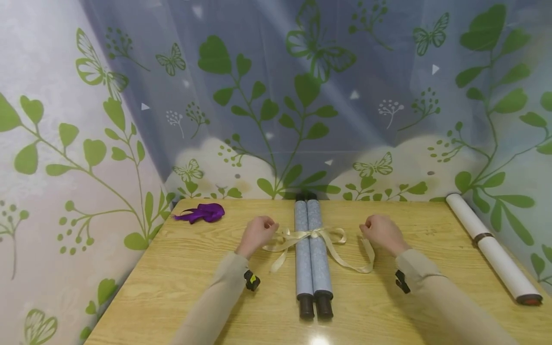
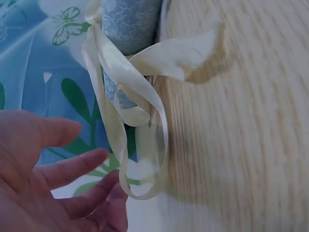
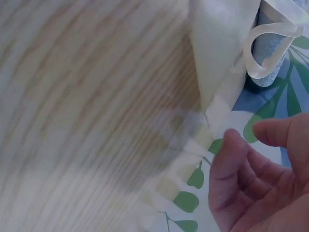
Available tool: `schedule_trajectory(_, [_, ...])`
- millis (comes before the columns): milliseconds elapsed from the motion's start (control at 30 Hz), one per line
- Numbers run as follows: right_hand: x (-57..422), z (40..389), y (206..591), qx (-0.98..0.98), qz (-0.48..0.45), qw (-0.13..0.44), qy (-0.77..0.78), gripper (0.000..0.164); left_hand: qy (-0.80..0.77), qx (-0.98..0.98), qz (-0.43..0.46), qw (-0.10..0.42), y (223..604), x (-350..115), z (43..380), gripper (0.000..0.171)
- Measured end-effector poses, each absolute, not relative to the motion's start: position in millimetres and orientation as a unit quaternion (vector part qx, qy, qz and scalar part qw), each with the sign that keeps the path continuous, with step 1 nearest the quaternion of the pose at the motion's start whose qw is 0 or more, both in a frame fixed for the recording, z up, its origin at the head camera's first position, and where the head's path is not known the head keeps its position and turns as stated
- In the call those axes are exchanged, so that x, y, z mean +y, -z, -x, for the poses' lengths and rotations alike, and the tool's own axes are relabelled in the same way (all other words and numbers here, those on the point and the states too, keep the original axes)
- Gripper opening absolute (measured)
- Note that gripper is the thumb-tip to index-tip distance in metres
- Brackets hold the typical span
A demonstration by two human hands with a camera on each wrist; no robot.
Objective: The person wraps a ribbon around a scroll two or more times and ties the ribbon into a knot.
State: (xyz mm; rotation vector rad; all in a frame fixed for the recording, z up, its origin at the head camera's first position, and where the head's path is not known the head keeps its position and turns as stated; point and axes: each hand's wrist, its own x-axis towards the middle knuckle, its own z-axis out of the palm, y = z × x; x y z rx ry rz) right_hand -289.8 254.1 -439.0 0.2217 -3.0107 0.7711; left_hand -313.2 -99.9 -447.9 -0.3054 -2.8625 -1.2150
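Head view puts two blue-grey rolls (image 1: 318, 263) between the hands, lying side by side near the middle of the wooden surface (image 1: 267, 306). Their long axis runs away from the person, with dark end caps near and far. A cream ribbon (image 1: 314, 234) crosses both rolls above their midpoint and is tied in a bow, its loops and tails spreading sideways across that axis.

The left hand (image 1: 258, 235) lies to the left of the rolls, level with the bow and nearer to them; the right hand (image 1: 383, 232) lies farther off on the other side. I judge this crosswise line, hand to bow to hand, to be the relation that matters most. From the left wrist, the fingers look spread beside a hanging loop, though whether a fingertip touches it I cannot tell. From the right wrist, the thumb stands apart from loosely bent fingers, with nothing visible between them; a ribbon tail lies close by.

A purple ribbon (image 1: 206, 213) rests at far left, and a white roll (image 1: 496, 254) slants along the right edge.
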Motion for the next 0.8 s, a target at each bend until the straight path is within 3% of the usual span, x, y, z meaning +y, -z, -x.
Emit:
schedule_trajectory(167, [253, 286, 442, -0.975, -0.075, -0.016, -0.206, 0.040, 0.342, -0.934, 0.103, 0.020, 444, -94, 307, 0.031])
schedule_trajectory(367, [248, 283, 444, -0.971, -0.087, -0.049, -0.217, 0.035, 0.328, -0.940, 0.093, -0.018, 446, -87, 302, 0.049])
schedule_trajectory(533, [239, 284, 444, -0.964, -0.121, -0.023, -0.234, 0.013, 0.347, -0.932, 0.094, -0.043, 451, -80, 300, 0.053])
schedule_trajectory(800, [218, 288, 448, -0.954, -0.123, 0.012, -0.273, 0.016, 0.397, -0.909, 0.106, -0.063, 451, -64, 298, 0.050])
